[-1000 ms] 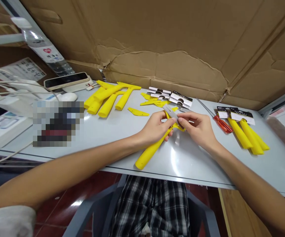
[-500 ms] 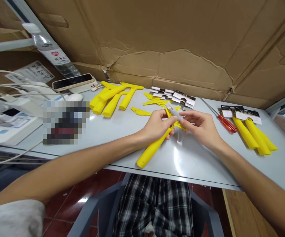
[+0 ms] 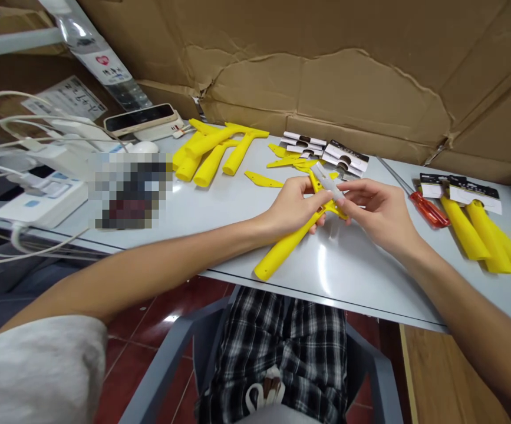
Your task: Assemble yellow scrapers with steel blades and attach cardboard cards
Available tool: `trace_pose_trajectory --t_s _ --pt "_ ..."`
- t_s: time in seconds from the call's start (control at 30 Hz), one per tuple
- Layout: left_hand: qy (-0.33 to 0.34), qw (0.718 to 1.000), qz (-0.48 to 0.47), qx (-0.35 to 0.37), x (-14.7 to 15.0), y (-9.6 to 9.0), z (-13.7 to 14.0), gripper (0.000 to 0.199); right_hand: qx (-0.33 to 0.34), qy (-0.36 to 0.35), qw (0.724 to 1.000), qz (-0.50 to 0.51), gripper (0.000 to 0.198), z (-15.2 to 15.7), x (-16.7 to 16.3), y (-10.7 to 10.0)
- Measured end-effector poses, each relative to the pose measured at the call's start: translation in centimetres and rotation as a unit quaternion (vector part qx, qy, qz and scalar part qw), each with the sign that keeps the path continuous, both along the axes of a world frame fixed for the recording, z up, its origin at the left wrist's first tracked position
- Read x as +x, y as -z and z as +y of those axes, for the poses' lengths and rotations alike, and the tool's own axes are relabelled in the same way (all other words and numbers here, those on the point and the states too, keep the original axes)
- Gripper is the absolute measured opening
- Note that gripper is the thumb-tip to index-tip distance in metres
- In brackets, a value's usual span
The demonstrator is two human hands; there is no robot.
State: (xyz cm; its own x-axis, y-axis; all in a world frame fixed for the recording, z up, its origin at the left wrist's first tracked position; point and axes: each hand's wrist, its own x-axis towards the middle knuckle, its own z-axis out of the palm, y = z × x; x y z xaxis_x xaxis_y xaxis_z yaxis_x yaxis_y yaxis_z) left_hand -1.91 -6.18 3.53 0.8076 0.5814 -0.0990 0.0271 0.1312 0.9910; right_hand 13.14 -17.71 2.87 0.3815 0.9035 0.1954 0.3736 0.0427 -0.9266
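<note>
My left hand (image 3: 288, 206) is closed around the neck of a yellow T-shaped plastic handle (image 3: 284, 252). Its round grip points down and left over the table's front part. Across the handle's head lies a flat silvery-grey strip (image 3: 327, 181), with my left thumb resting against it. The fingers of my right hand (image 3: 381, 215) pinch the strip's lower right end and the head beside it. Whether the strip is fixed to the head I cannot tell. Just behind my hands are loose yellow flat pieces (image 3: 261, 179) and stacked black-and-white cards (image 3: 346, 158).
More yellow handles (image 3: 211, 171) lie at the back left. A red-handled screwdriver (image 3: 429, 209) and carded yellow handles (image 3: 465, 229) are to the right. A phone (image 3: 140, 119), a water bottle (image 3: 105, 65) and a white power strip (image 3: 43, 203) with cables crowd the left. Cardboard (image 3: 255, 82) walls the back.
The view has tilted down, so the tabletop sits higher in the picture. Both hands keep nearly the same hold on the handle and strip.
</note>
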Motion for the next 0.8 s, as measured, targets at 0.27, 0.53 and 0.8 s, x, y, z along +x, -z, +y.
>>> trace_pose_trajectory --t_s 0.27,0.53,0.8 --pt "0.001 1.000 0.018 -0.005 0.1 -0.2 -0.1 0.016 -0.001 -0.002 1.000 -0.015 0.053 0.1 0.4 0.4" --pt "-0.002 0.999 0.042 -0.019 0.2 -0.2 0.0 0.026 0.024 0.014 0.998 -0.052 0.046 0.5 0.1 1.3" --pt "-0.065 0.997 0.028 0.003 0.7 0.0 0.6 0.026 0.042 -0.054 0.989 -0.130 0.038 -6.6 -3.4 -2.1"
